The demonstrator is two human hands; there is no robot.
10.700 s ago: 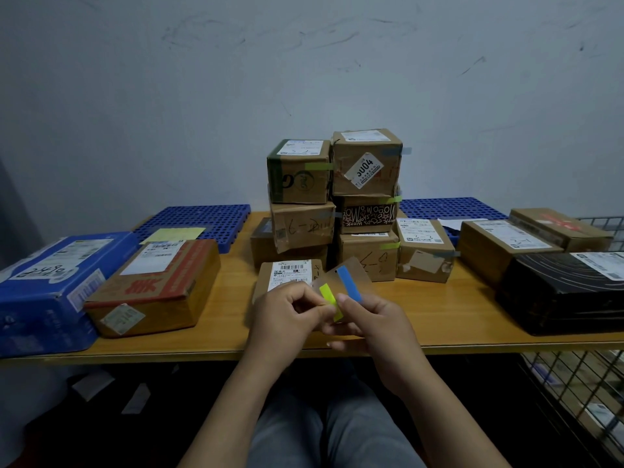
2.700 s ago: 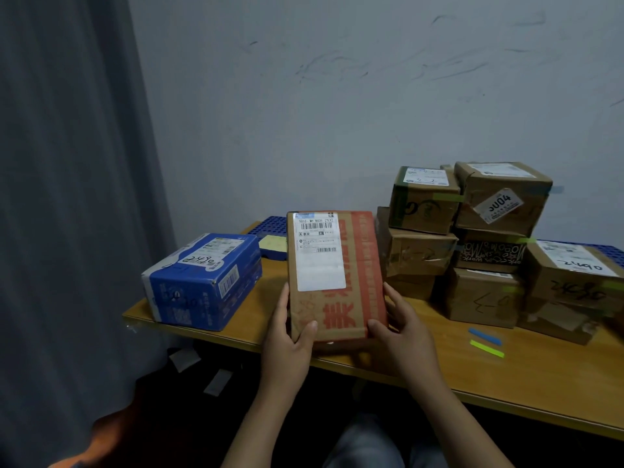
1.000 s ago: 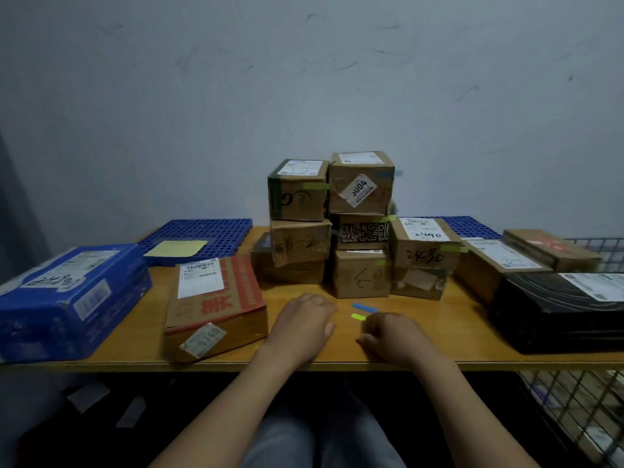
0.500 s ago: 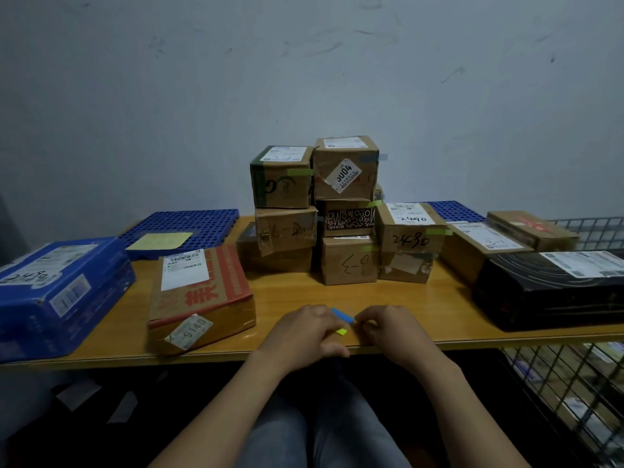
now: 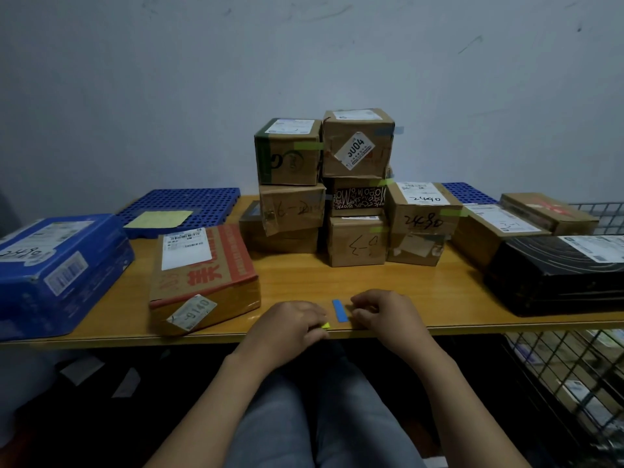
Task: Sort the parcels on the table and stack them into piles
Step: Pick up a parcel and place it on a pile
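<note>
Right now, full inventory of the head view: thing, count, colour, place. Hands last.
blue parcel: 1, blue, table's left end
printed parcel: 1, brown and red, left of centre
stacked parcels: about 8, brown, one black-patterned, centre rear
flat parcels: 2, brown, right rear
black parcel: 1, black, right front
perforated panels: 2, blue, rear left and right
sheet: 1, yellow, on left panel
blue tag: 1, blue, front edge, between hands
yellow-green tag: 1, mostly under left fingers
table: 1, wood
wire rack: 1, dark, lower right
left hand: 1, grip unclear
right hand: 1, loosely curled, holds nothing
</note>
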